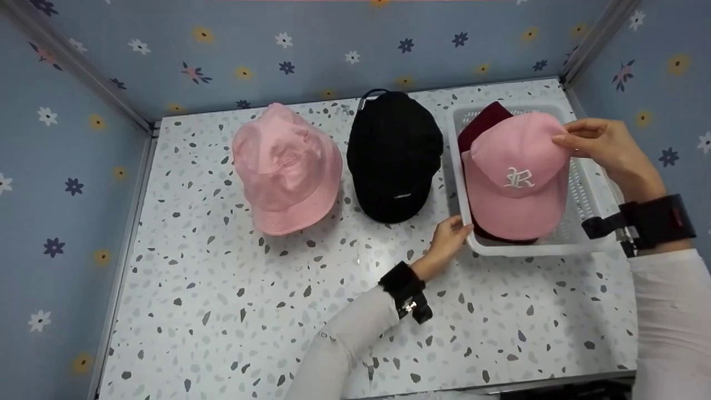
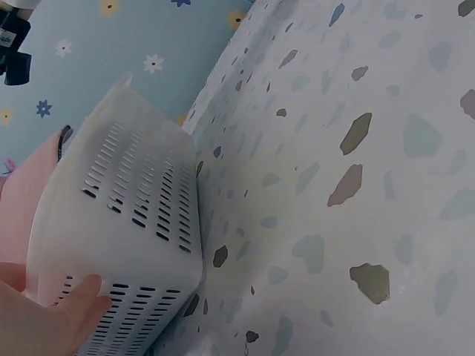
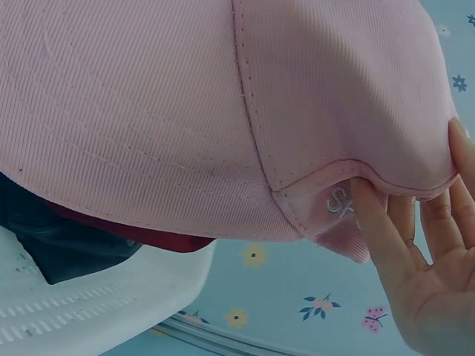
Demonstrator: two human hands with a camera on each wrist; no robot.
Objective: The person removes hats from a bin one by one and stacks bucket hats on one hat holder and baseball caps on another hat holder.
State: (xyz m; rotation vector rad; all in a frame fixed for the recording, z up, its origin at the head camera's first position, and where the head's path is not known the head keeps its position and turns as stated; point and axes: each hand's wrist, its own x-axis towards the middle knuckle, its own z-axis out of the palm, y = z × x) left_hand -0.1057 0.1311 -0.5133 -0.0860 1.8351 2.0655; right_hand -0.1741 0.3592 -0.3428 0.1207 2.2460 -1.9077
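A pink baseball cap [image 1: 519, 166] with a white embroidered letter overlaps the white plastic basket [image 1: 547, 250], its brim toward the front. My right hand [image 1: 605, 147] pinches the cap's crown edge on the right, and the right wrist view shows fingers [image 3: 382, 230] and thumb on either side of the fabric. Under it lie a dark red cap [image 1: 483, 125] and, in the right wrist view, a dark navy cap [image 3: 67, 241]. My left hand [image 1: 449, 241] grips the basket's front left corner; in the left wrist view its fingers [image 2: 82, 304] press the slotted wall.
A black cap [image 1: 394, 158] lies on the speckled table [image 1: 222, 322] left of the basket, brim forward. Farther left sits a pink bucket hat [image 1: 289, 166]. Flower-patterned panels [image 1: 333, 50] enclose the table at the back and both sides.
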